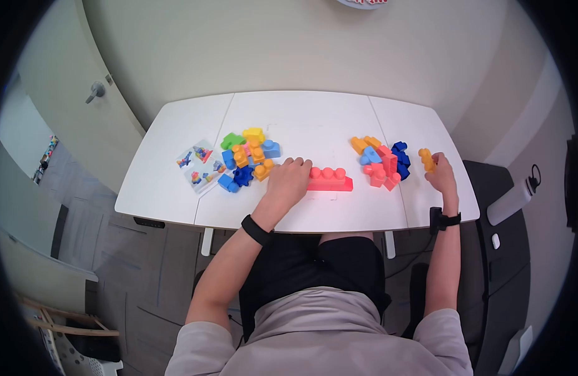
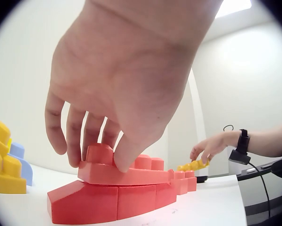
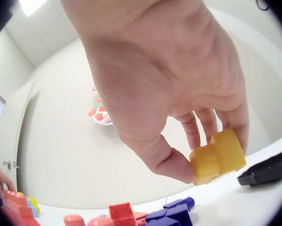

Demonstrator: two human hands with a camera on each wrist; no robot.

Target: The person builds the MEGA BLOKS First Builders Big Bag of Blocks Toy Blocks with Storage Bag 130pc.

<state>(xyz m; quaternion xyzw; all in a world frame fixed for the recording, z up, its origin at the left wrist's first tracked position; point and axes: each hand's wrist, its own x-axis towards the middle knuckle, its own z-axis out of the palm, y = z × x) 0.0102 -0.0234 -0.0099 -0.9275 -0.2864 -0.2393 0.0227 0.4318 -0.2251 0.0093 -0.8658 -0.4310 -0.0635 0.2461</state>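
Note:
At the table's middle my left hand [image 1: 290, 182] grips the left end of a long red building block [image 2: 131, 174], thumb on one side and fingers on the other. That block lies on a lower row of red blocks [image 2: 89, 203] with slanted ends; its round studs face up. Over by the table's right side, my right hand [image 1: 442, 175] pinches an orange-yellow building block [image 3: 218, 155] between thumb and fingers. In the right wrist view this block shows tilted, close over the white tabletop.
Left of centre lies a pile of yellow, green, orange and blue blocks [image 1: 254, 134], beside a picture sheet [image 1: 201, 166]. Another pile of red, orange and blue blocks [image 1: 387, 158] sits between the hands. A white bottle [image 1: 509, 202] lies on the dark surface past the table's right edge [image 1: 467, 188].

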